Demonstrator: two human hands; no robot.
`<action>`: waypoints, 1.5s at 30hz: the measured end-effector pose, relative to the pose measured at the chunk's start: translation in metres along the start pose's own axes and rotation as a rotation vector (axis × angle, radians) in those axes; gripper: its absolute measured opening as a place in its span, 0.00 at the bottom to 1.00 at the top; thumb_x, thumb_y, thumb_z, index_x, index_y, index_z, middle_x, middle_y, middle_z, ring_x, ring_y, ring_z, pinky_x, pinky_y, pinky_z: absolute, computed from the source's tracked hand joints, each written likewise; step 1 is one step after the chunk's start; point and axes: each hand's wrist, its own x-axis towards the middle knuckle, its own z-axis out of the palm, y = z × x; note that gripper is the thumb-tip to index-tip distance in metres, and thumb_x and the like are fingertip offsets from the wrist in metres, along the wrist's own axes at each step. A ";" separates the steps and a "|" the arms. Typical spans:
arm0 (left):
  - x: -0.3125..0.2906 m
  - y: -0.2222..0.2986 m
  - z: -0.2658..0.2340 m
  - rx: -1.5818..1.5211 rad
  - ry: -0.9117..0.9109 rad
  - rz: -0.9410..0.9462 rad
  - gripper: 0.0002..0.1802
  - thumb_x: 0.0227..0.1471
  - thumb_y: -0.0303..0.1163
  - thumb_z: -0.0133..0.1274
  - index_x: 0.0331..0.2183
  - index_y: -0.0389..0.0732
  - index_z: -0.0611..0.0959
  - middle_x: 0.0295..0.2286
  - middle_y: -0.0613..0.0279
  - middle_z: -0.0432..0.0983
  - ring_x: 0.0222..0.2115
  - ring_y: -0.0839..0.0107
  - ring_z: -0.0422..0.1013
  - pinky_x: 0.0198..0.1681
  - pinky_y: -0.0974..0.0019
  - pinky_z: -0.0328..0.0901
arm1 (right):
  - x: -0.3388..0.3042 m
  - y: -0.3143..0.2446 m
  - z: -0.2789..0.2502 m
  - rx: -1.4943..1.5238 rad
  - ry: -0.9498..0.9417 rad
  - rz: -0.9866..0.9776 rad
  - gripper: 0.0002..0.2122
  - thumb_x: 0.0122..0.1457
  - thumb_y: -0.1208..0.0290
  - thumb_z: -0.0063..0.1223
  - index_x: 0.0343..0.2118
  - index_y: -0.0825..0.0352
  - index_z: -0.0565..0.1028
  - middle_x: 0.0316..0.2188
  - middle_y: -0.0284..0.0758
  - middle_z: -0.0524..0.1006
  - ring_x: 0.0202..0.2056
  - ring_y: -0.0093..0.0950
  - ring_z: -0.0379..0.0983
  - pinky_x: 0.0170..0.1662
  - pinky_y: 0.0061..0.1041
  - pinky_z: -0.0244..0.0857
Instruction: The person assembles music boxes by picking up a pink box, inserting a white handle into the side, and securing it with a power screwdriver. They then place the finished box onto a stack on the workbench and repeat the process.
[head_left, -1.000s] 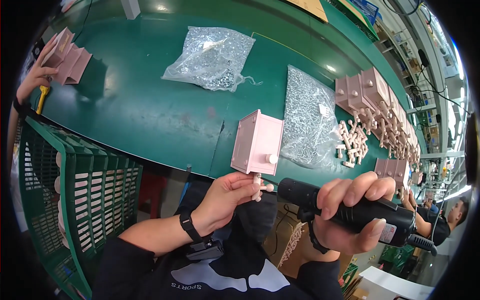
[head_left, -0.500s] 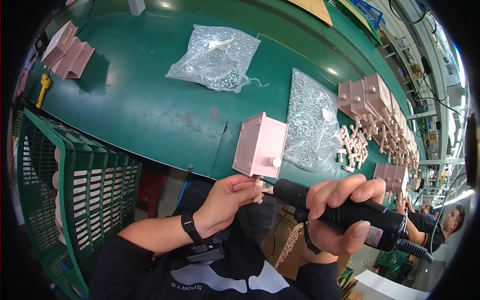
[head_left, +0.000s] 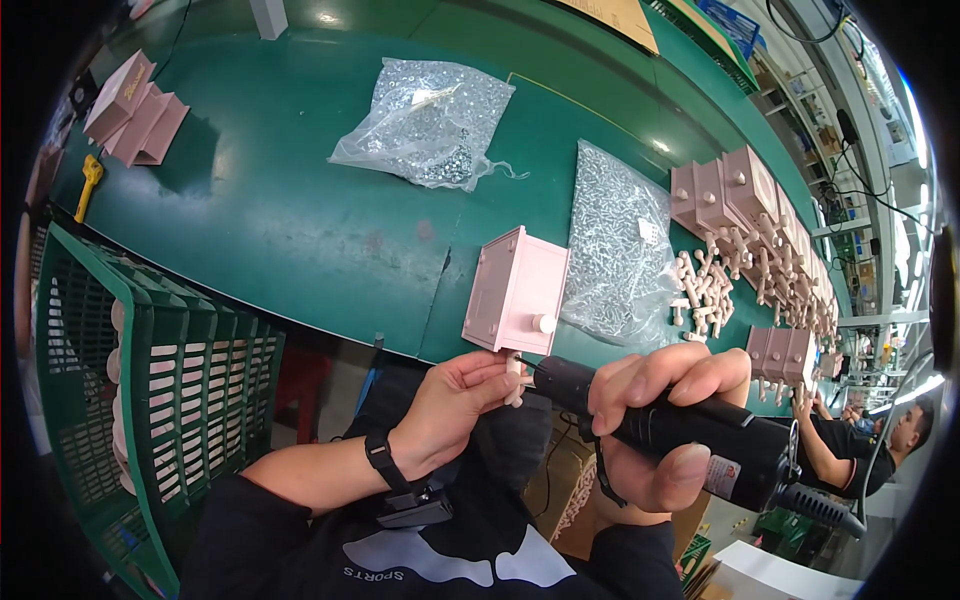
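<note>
Green conveyor surface (head_left: pixel 300 230) curves across our view, and we sit at its near edge with both forearms coming up from below. Nearest to us, our left hand (head_left: pixel 455 400) is pinched narrow around a small pale peg-like part (head_left: pixel 514 378), held just under the lower edge of a pink plastic box (head_left: pixel 516 290). Our right hand (head_left: pixel 655 420) is wrapped fully around a black electric screwdriver (head_left: pixel 690 435), whose long axis runs from lower right up to the left, its tip meeting the small part at our left fingertips. So the driver points leftward into the pinch, and the left hand is the nearer one to the box, which stands just above both hands at the belt's edge with a round knob on its face. To our left stands a green slatted crate (head_left: pixel 130 400). Beyond the box lies a clear bag of screws (head_left: pixel 620 240), touching or just beside it on the right, with loose pale pegs (head_left: pixel 705 290) next to that. Farther off sit a second bag of screws (head_left: pixel 430 120), a row of pink boxes (head_left: pixel 740 190) at the right, more pink pieces (head_left: pixel 135 110) at far left, and a yellow tool (head_left: pixel 88 180). Another person (head_left: pixel 860 440) works at the right edge.
</note>
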 end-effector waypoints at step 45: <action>-0.006 0.014 -0.026 0.353 -0.063 -0.051 0.13 0.59 0.30 0.54 0.44 0.33 0.81 0.39 0.55 0.80 0.37 0.67 0.78 0.45 0.66 0.73 | -0.047 0.069 -0.064 -0.976 -0.189 0.328 0.13 0.58 0.60 0.59 0.34 0.67 0.75 0.22 0.45 0.77 0.25 0.44 0.76 0.29 0.40 0.70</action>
